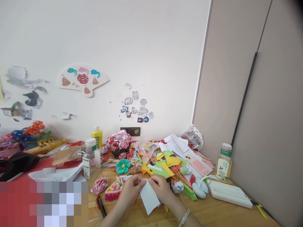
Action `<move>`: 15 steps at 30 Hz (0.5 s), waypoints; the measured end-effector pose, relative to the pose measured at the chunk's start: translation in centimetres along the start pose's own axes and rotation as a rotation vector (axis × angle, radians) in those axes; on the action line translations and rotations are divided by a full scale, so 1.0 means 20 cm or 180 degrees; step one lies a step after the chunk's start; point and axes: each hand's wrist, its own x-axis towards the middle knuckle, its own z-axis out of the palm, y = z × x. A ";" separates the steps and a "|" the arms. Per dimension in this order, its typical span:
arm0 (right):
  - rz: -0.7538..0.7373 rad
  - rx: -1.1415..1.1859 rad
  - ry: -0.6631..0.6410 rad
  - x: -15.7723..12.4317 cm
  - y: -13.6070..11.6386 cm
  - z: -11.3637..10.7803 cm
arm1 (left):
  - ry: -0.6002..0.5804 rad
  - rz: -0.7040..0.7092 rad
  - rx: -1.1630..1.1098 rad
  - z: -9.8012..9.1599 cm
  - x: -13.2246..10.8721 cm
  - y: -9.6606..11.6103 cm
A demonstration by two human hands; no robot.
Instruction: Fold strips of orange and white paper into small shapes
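Between my two hands a white piece of paper (149, 198) hangs down over the wooden table (132, 217). My left hand (134, 186) pinches its top left edge, fingers curled. At the top right edge, my right hand (161, 188) grips the same sheet, a silver bracelet (184, 217) on that wrist. Close by my left hand lie a heart-shaped box (113, 190) of small candy-like balls and a red-and-white paper flower (99, 185). A crumpled white paper flower (177, 186) rests just right of my right hand.
Coloured paper scraps (169, 162) pile up behind my hands, with a teal flower (123, 166) among them. Bottles stand left (90, 157) and right (223, 161). A pink calculator (197, 164), a white flat device (229, 193) and a black pen (101, 206) lie around.
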 end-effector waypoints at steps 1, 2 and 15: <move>0.0025 0.0057 0.0006 0.00 0.00 0.00 | 0.0041 -0.0004 -0.0035 0.00 0.00 0.00; 0.0054 0.0117 0.0009 0.00 0.01 0.00 | 0.0081 -0.0021 -0.0096 -0.01 0.00 0.00; 0.0443 0.0489 -0.0025 0.01 0.04 0.00 | 0.0464 -0.0131 -0.0678 -0.05 0.03 0.01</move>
